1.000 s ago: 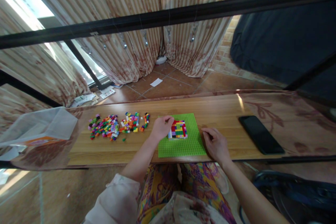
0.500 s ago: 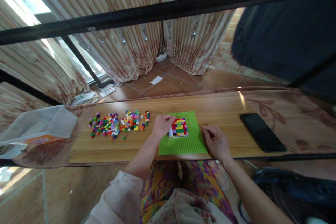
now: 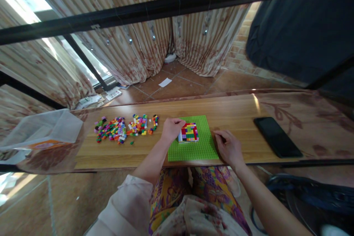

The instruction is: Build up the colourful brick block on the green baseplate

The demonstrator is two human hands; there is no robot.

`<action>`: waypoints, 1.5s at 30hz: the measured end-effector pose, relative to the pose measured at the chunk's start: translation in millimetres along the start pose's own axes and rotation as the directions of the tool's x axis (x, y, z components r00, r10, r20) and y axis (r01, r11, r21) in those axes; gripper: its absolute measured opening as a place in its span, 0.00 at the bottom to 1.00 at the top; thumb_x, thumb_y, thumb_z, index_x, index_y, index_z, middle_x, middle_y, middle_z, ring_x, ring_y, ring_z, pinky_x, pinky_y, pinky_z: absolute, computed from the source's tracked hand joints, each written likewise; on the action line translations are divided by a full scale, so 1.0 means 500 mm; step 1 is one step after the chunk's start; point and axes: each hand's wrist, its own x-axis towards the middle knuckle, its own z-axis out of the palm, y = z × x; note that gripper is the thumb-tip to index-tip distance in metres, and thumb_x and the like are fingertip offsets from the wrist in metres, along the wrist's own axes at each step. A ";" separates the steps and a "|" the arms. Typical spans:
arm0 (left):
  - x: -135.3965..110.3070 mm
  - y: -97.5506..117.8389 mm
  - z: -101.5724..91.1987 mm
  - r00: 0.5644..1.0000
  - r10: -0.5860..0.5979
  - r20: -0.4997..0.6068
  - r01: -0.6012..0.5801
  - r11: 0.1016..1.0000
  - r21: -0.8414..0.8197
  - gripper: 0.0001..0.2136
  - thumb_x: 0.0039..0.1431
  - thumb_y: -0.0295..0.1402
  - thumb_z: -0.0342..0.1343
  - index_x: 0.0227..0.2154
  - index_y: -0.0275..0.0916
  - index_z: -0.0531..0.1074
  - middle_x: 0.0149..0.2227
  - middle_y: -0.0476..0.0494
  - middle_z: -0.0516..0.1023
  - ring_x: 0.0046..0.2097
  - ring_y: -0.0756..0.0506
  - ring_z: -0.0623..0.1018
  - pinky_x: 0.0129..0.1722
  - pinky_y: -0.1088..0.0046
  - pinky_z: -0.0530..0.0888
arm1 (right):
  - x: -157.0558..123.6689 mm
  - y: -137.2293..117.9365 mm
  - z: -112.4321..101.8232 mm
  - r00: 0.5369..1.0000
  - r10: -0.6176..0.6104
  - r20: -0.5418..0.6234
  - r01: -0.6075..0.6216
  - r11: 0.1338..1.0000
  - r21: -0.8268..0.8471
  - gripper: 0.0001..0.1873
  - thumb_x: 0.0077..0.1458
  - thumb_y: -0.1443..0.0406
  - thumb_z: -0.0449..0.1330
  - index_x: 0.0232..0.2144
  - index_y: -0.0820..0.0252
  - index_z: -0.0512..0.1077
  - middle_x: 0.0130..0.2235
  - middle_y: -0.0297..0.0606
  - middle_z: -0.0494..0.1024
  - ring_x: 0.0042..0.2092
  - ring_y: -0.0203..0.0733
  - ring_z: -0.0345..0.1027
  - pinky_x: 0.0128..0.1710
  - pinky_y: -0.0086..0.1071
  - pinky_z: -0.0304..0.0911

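A green studded baseplate (image 3: 206,149) lies on the wooden board. On it stands a low, roughly square build of toy bricks (image 3: 189,132) in red, yellow, green, purple and white. My left hand (image 3: 173,129) is over the build's far left corner, thumb and fingertips pinched together against it. Whatever is between those fingertips is too small to make out, though red shows right beside them. My right hand (image 3: 229,147) rests on the board just right of the baseplate, fingers loosely curled, with nothing visible in them.
Loose bricks (image 3: 113,129) lie in a heap at the left, with a smaller group (image 3: 138,124) nearer the baseplate. A clear plastic box (image 3: 55,127) stands at the far left. A black phone (image 3: 278,137) lies at the right. A dark rail (image 3: 155,9) crosses beyond the board.
The whole view has shifted slightly. Both hands keep nearly the same places, the left at the build's corner and the right beside the baseplate.
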 end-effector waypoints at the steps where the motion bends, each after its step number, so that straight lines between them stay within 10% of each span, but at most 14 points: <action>1: 0.000 0.000 0.001 1.000 -0.001 -0.003 0.001 1.000 0.002 0.10 0.55 0.34 0.55 0.31 0.36 0.82 0.29 0.45 0.82 0.29 0.48 0.77 0.27 0.76 0.68 | 0.000 0.000 0.000 1.000 0.000 0.001 0.000 1.000 0.004 0.15 0.60 0.60 0.51 0.36 0.58 0.76 0.38 0.43 0.79 0.40 0.45 0.72 0.41 0.38 0.66; 14: -0.014 0.009 0.004 0.997 0.030 -0.071 -0.026 0.998 0.055 0.10 0.54 0.34 0.56 0.28 0.37 0.81 0.25 0.46 0.81 0.29 0.49 0.76 0.28 0.76 0.68 | -0.006 0.019 0.007 0.997 -0.071 -0.008 0.071 0.997 -0.031 0.17 0.61 0.57 0.49 0.36 0.59 0.75 0.36 0.44 0.78 0.38 0.45 0.71 0.39 0.39 0.65; 23: -0.083 -0.009 0.006 0.952 0.131 -0.276 -0.107 0.989 0.100 0.11 0.60 0.31 0.51 0.38 0.37 0.78 0.42 0.40 0.81 0.44 0.45 0.78 0.49 0.67 0.71 | -0.007 0.036 0.008 0.998 -0.056 0.019 0.056 0.997 -0.044 0.18 0.59 0.55 0.49 0.36 0.59 0.76 0.38 0.45 0.78 0.39 0.47 0.72 0.39 0.40 0.66; 29: -0.145 -0.108 -0.071 0.865 0.168 -0.473 -0.100 0.981 0.165 0.12 0.58 0.28 0.52 0.43 0.37 0.74 0.44 0.40 0.79 0.49 0.44 0.76 0.52 0.62 0.71 | -0.009 0.040 0.007 0.999 -0.021 0.037 0.023 0.997 -0.074 0.19 0.58 0.53 0.50 0.36 0.58 0.76 0.39 0.45 0.79 0.40 0.50 0.72 0.40 0.42 0.66; 36: -0.202 -0.205 -0.197 0.701 -0.027 -0.712 0.262 0.939 0.223 0.13 0.57 0.29 0.50 0.43 0.36 0.74 0.40 0.38 0.78 0.43 0.41 0.77 0.46 0.62 0.73 | -0.010 0.048 0.007 0.999 -0.005 0.041 0.009 0.995 -0.098 0.19 0.56 0.53 0.50 0.36 0.56 0.75 0.40 0.46 0.78 0.40 0.51 0.73 0.39 0.42 0.66; 45: -0.153 -0.196 -0.142 0.809 -0.026 -0.587 0.154 0.974 0.168 0.16 0.53 0.24 0.51 0.45 0.32 0.73 0.43 0.33 0.75 0.46 0.40 0.76 0.49 0.61 0.72 | -0.010 0.048 0.002 0.995 0.066 0.076 -0.054 0.986 -0.155 0.21 0.55 0.51 0.49 0.37 0.57 0.76 0.41 0.45 0.79 0.40 0.51 0.73 0.38 0.41 0.66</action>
